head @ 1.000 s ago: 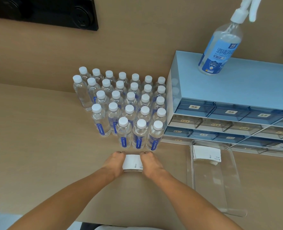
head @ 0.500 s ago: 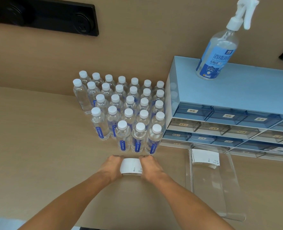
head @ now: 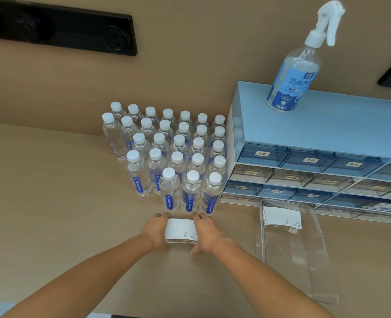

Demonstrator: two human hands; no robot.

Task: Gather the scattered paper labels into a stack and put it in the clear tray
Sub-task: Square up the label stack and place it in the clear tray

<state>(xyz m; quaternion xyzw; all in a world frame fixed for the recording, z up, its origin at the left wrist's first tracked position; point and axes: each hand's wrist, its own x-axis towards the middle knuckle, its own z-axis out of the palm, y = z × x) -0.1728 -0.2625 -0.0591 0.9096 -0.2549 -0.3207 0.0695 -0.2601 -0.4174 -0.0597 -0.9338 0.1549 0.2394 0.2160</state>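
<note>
A stack of white paper labels (head: 181, 231) lies on the tan table just in front of the water bottles. My left hand (head: 155, 230) presses against its left edge and my right hand (head: 207, 232) against its right edge, so both hands squeeze the stack between them. To the right stands the long clear tray (head: 304, 267), with another stack of white labels (head: 281, 219) lying in its far end.
Several small water bottles (head: 178, 157) stand in rows right behind the stack. A blue drawer cabinet (head: 316, 157) sits behind the tray, with a spray bottle (head: 297, 72) on top. A black panel (head: 59, 28) is on the wall.
Both hands stay pressed on the sides of the label stack. The view has tilted a little, so everything sits lower in the frame.
</note>
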